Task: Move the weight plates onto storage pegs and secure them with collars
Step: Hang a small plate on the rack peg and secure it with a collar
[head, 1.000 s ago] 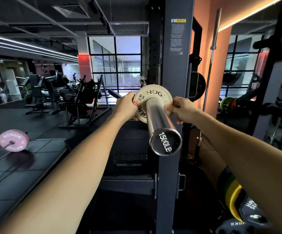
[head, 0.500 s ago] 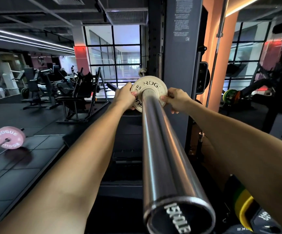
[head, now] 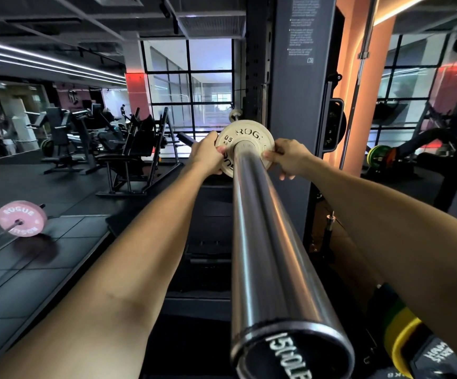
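1. Barbell sleeve (head: 271, 242), chrome, end cap marked in pounds. It runs from the near bottom edge away to the far centre, almost in line with the camera; the person evidently stands at its end so a plate can slide along it.
2. Stored plates (head: 405, 324), near right, partly hidden behind the right forearm; green and yellow rims show. Whether they sit on a peg cannot be told.
3. Pink bumper plate (head: 22, 218), left on the floor mat, on a second bar, well apart from the work.
4. Left hand (head: 208, 154), clasped on the left rim of the change plate, thumb on the near face.
5. Right hand (head: 287, 157), clasped on the right rim, fingertips pressing the near face. Judged: the opposed two-sided hold keeps the plate square to the sleeve so it does not bind.
6. Change plate (head: 242, 144), cream, small, threaded on the sleeve at its far inner end. No collar is visible on it.
7. Rack upright (head: 290, 105), dark, far, just behind the plate, carrying the bar.
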A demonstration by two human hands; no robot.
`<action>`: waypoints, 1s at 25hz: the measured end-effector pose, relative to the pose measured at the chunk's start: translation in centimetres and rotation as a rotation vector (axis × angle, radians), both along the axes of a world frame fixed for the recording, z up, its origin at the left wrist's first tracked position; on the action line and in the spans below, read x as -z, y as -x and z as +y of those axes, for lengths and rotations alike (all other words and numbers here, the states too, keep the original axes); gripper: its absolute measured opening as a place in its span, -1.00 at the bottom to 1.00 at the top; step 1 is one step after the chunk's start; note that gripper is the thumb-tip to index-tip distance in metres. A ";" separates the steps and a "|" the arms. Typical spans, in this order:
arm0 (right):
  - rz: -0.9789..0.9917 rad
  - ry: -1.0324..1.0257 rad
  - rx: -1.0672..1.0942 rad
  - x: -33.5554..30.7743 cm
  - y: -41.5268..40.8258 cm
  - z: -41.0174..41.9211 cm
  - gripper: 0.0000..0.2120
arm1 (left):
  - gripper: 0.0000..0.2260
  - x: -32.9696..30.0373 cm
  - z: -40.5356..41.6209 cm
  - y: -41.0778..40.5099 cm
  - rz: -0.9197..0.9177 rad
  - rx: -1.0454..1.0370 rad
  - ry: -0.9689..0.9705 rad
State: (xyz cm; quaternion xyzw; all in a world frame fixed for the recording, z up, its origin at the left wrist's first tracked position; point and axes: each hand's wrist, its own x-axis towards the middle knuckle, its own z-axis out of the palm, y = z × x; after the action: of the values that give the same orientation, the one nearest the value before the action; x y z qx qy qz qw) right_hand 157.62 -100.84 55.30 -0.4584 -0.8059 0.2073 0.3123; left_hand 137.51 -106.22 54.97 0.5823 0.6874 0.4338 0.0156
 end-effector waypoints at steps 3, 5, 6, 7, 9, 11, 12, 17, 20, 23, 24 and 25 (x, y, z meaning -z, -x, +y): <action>-0.004 0.012 -0.025 -0.3 -0.2 0.0 -0.80 | -0.83 0.2 0.6 0.2 0.010 -0.034 0.009; 0.048 0.029 -0.026 0.2 -0.2 0.0 -0.81 | -0.77 0.0 0.0 0.3 0.056 -0.069 0.051; 0.067 0.032 -0.011 0.8 -0.2 0.0 -0.80 | -0.72 0.0 -0.3 0.5 0.071 -0.078 0.082; 0.078 0.033 0.001 1.4 -0.1 -0.1 -0.77 | -0.68 0.2 -0.9 0.7 0.082 -0.075 0.110; 0.057 0.031 0.018 2.9 -0.1 -0.8 -0.73 | -0.71 1.1 -2.5 1.2 0.094 -0.065 0.140; -0.065 0.006 0.038 4.3 0.2 -1.4 -0.70 | -0.76 1.9 -4.3 2.3 0.105 -0.071 0.168; -0.140 -0.008 0.034 4.8 0.5 -1.9 -0.66 | -0.72 2.2 -5.2 3.0 0.106 -0.075 0.188; 0.054 0.129 -0.134 6.3 4.4 -7.4 -0.67 | -0.51 1.6 -11.2 7.6 0.154 -0.122 0.234; -0.014 0.073 -0.162 6.7 8.5 -11.2 -0.50 | -0.56 1.6 -15.3 11.6 0.117 -0.101 0.233; -0.150 0.073 -0.174 6.5 13.8 -15.1 -0.34 | -0.53 1.6 -20.4 16.4 0.124 -0.114 0.242; -0.146 0.083 -0.213 6.5 15.4 -16.6 -0.34 | -0.52 1.6 -21.9 17.9 0.128 -0.119 0.242; -0.148 0.090 -0.234 6.5 17.0 -17.6 -0.33 | -0.52 1.7 -23.3 19.2 0.124 -0.126 0.239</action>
State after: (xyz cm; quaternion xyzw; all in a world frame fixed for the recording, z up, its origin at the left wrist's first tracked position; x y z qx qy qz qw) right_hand 140.65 -118.48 48.83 -0.3890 -0.8644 0.2438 0.2050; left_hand 118.31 -129.50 53.24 0.5577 0.7689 0.3124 0.0150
